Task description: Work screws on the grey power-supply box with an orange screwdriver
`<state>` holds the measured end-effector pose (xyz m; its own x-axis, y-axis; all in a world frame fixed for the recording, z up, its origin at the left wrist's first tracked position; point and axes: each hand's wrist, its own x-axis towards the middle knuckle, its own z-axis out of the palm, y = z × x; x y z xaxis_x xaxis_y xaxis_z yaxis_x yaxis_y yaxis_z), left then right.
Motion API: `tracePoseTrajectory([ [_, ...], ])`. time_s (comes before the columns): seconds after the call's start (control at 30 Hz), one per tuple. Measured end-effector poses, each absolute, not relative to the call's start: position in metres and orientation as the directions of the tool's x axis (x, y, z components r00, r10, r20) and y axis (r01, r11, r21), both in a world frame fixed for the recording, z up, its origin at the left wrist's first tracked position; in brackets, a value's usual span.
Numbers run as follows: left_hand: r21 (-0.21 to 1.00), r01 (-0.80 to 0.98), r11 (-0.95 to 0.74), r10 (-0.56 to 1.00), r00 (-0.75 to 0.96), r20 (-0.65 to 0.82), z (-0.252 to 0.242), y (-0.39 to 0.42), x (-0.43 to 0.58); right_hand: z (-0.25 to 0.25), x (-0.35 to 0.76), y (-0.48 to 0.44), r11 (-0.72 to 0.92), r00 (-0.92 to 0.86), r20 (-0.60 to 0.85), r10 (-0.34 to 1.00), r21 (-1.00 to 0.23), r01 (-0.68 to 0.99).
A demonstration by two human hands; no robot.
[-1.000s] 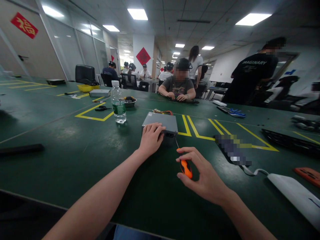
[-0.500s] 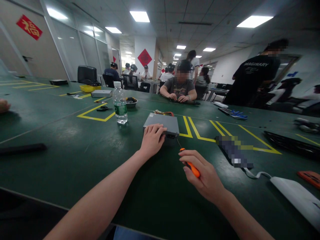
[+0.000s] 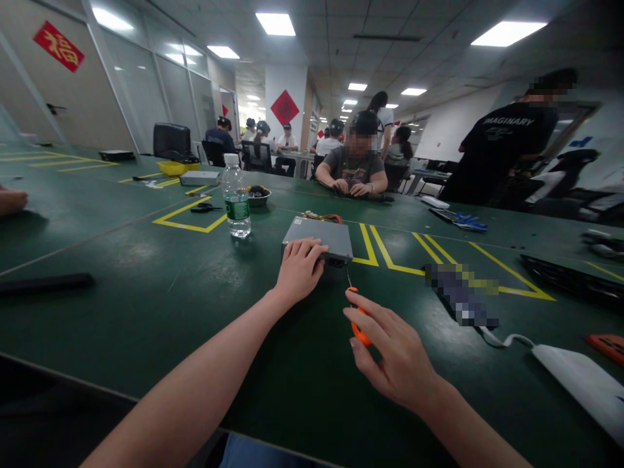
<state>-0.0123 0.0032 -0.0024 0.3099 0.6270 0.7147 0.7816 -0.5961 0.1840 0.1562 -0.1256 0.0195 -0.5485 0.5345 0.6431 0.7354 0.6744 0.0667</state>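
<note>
A grey metal box [image 3: 324, 235] with coloured wires at its far side lies on the green table [image 3: 195, 325]. My left hand [image 3: 299, 270] rests on the box's near left part, fingers wrapped over its top edge. In my right hand [image 3: 390, 341] is an orange-handled screwdriver [image 3: 361, 330], held between thumb and fingers. Its thin shaft points away from me, with the tip at the box's near right corner. Whether the tip sits in a screw is too small to tell.
Left of the box stands a water bottle [image 3: 236, 201], with a small bowl [image 3: 258, 197] behind it. A white device [image 3: 580, 383] with a cable lies at right. Across the table, a person [image 3: 355, 162] works. Another person's hand [image 3: 12, 200] shows at far left.
The screwdriver handle has swung left and stands more in line with the box's corner. My right hand has shifted slightly left and its fingers have moved on the handle. My left hand stays on the box.
</note>
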Motion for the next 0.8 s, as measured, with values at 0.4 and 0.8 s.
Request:
tracePoseTrajectory([
  [0.4, 0.186, 0.772, -0.608, 0.619, 0.314, 0.72, -0.001, 0.003, -0.012, 0.015, 0.149, -0.123, 0.594, -0.503, 0.728, 0.466, 0.163, 0.787],
  [0.8, 0.195, 0.775, -0.601, 0.617, 0.296, 0.729, -0.001, 0.003, -0.013, 0.013, 0.137, -0.131, 0.257, -0.526, 0.621, 0.581, 0.473, 0.843],
])
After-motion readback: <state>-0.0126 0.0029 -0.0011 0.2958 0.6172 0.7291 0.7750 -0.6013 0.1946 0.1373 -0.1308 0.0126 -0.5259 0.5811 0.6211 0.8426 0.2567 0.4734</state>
